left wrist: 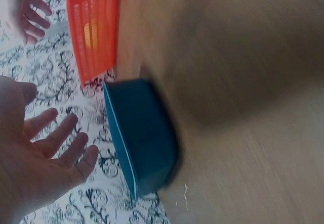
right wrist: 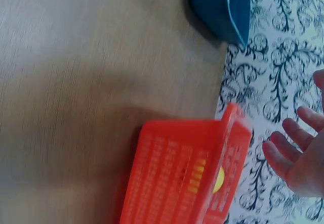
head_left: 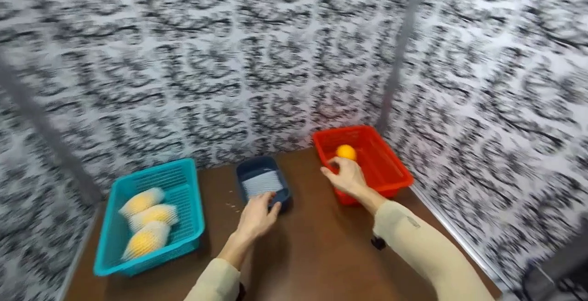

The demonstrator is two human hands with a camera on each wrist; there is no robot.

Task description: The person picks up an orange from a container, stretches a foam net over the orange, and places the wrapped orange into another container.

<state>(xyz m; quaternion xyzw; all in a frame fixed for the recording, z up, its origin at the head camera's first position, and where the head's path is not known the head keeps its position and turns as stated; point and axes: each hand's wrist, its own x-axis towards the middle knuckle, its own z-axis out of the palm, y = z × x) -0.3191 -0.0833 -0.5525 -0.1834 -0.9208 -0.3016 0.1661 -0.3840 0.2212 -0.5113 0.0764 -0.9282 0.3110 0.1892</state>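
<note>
My left hand [head_left: 258, 216] hovers at the near edge of a small dark blue tub [head_left: 255, 165], fingers relaxed and holding nothing. Inside that tub lies white foam netting [head_left: 263, 184]. In the left wrist view the fingers [left wrist: 63, 135] are spread beside the tub's wall [left wrist: 144, 133]. Over the left rim of a red basket [head_left: 388, 165] is my right hand [head_left: 347, 176], with nothing in its grasp. Just beyond its fingers a round orange fruit [head_left: 346, 152] rests in the basket. The right wrist view shows loosely bent fingers [right wrist: 288, 150] above the red basket [right wrist: 172, 168].
At the left stands a teal basket [head_left: 200, 200] with several yellow fruits [head_left: 146, 241] in white foam nets. Small pale scraps [head_left: 233, 206] lie on the brown table [head_left: 317, 246] between the teal basket and the tub. Patterned walls [head_left: 275, 62] enclose the back and sides.
</note>
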